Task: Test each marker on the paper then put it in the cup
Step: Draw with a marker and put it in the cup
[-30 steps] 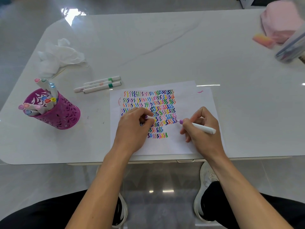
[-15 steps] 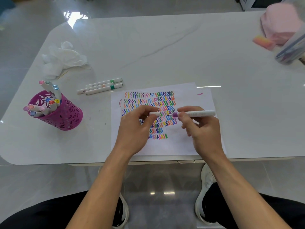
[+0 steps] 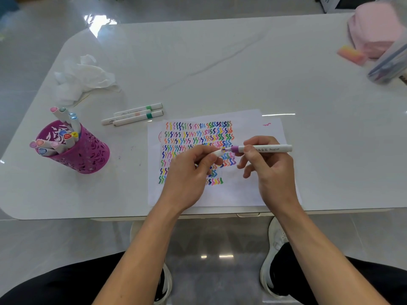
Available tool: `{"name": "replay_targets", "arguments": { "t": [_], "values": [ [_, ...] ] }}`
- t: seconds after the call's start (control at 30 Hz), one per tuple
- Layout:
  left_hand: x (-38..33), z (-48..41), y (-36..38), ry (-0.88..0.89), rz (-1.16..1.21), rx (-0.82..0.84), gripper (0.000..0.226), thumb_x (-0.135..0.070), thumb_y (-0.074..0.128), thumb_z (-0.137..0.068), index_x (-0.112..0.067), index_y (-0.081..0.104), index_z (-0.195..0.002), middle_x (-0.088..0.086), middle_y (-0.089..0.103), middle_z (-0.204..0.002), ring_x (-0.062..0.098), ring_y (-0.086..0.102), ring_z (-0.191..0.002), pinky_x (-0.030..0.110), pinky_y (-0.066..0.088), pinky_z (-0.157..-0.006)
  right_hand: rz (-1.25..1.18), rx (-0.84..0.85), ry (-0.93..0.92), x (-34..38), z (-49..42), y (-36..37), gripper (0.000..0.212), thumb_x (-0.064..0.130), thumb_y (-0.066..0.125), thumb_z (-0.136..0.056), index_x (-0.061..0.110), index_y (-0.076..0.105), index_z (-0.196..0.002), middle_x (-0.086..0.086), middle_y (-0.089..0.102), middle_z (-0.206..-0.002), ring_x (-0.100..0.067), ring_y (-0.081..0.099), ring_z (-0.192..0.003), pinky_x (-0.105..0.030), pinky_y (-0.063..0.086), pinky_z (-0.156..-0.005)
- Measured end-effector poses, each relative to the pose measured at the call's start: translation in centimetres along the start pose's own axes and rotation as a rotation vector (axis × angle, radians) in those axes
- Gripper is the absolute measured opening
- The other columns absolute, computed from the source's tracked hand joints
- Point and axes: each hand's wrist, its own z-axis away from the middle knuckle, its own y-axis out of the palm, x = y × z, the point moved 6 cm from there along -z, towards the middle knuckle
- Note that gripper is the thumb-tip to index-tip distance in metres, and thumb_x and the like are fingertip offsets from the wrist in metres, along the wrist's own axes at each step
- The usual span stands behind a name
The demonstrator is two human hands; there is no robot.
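My right hand [image 3: 271,170] grips a white marker with a purple band [image 3: 264,148], held level above the paper [image 3: 246,194]. My left hand [image 3: 189,175] pinches its white cap [image 3: 218,153], whose open end meets the marker's purple tip. The paper carries rows of coloured squiggles. A purple cut-out cup [image 3: 88,153] stands at the left with several markers in it. Three white markers [image 3: 136,116] lie side by side between the cup and the paper.
A crumpled white tissue [image 3: 81,78] lies behind the cup. At the far right are a pink cloth [image 3: 374,27], an orange-pink eraser [image 3: 352,55] and a clear pouch of pens [image 3: 389,64]. The table's front edge [image 3: 246,212] runs just below my wrists.
My right hand lifted the marker off the paper and turned it level. My left hand brought the cap up to the tip, and the gap between them has closed.
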Motion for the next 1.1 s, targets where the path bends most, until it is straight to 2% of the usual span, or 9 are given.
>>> {"name": "replay_targets", "arguments": {
  "t": [0.13,0.2,0.37,0.5,0.57,0.7,0.9,1.1],
  "values": [
    [0.2,-0.1,0.1,-0.017,-0.019,0.003,0.023,-0.023,0.059,-0.102,-0.046,0.063,-0.097,-0.023,0.074,-0.086,0.006,0.065,-0.073,0.029,0.058,-0.073,0.001,0.001,0.005,0.0,-0.1,0.0,0.017,0.037,0.066,-0.092,0.021,0.067,-0.099,-0.006,0.079,-0.092,-0.024,0.071,-0.073,-0.027,0.054,-0.055],
    [0.1,-0.1,0.2,-0.011,-0.036,0.011,0.019,-0.023,0.060,-0.102,-0.040,0.067,-0.101,-0.022,0.074,-0.086,0.006,0.066,-0.076,0.028,0.057,-0.073,0.032,0.022,0.015,-0.2,0.0,0.2,0.012,0.030,0.066,-0.095,0.019,0.068,-0.099,-0.004,0.079,-0.090,-0.021,0.071,-0.072,-0.028,0.055,-0.055],
    [0.1,0.0,0.5,0.010,-0.071,0.052,0.017,-0.020,0.061,-0.101,-0.025,0.073,-0.112,-0.015,0.075,-0.091,0.006,0.070,-0.088,0.028,0.059,-0.079,0.084,0.043,0.022,-0.5,0.1,0.3,0.019,0.031,0.069,-0.095,0.013,0.072,-0.100,-0.002,0.077,-0.082,-0.018,0.072,-0.068,-0.024,0.055,-0.058],
    [0.5,0.0,0.5,-0.033,-0.016,0.061,0.015,-0.015,0.062,-0.100,-0.024,0.074,-0.103,-0.012,0.075,-0.082,0.006,0.070,-0.076,0.019,0.056,-0.069,0.036,0.068,0.047,-0.6,-0.1,0.1,0.016,0.030,0.070,-0.095,0.015,0.073,-0.097,-0.005,0.078,-0.081,-0.023,0.074,-0.069,-0.027,0.058,-0.064],
    [0.5,0.1,0.4,-0.045,0.015,0.048,0.019,-0.013,0.063,-0.099,-0.029,0.072,-0.097,-0.011,0.074,-0.080,0.007,0.069,-0.070,0.020,0.057,-0.065,0.011,0.090,0.056,-0.7,-0.2,0.2,0.015,0.027,0.071,-0.096,0.012,0.073,-0.098,-0.008,0.078,-0.081,-0.027,0.075,-0.070,-0.030,0.059,-0.066],
    [0.3,0.3,0.1,-0.051,0.065,0.011,0.023,-0.011,0.065,-0.098,-0.033,0.072,-0.093,-0.008,0.074,-0.074,0.011,0.068,-0.066,0.028,0.059,-0.064,-0.031,0.124,0.065,-0.7,-0.2,0.5,0.013,0.019,0.070,-0.100,0.006,0.072,-0.101,-0.012,0.078,-0.083,-0.029,0.077,-0.071,-0.033,0.062,-0.067],
    [0.3,0.4,-0.2,-0.044,0.062,-0.002,0.022,-0.011,0.066,-0.097,-0.033,0.072,-0.093,-0.013,0.072,-0.072,0.004,0.066,-0.063,0.019,0.056,-0.061,-0.083,0.129,0.089,-0.3,0.2,1.0,0.026,0.025,0.070,-0.092,0.001,0.071,-0.102,-0.015,0.078,-0.081,-0.031,0.077,-0.071,-0.034,0.063,-0.067],
    [0.5,0.5,0.0,-0.056,0.057,-0.003,0.015,-0.011,0.067,-0.097,-0.024,0.074,-0.094,-0.009,0.072,-0.070,0.007,0.065,-0.062,0.023,0.057,-0.061,-0.102,0.121,0.108,-0.6,0.5,1.2,0.028,0.021,0.070,-0.092,-0.005,0.071,-0.103,-0.016,0.078,-0.081,-0.030,0.077,-0.071,-0.035,0.064,-0.068]
  ]
}}
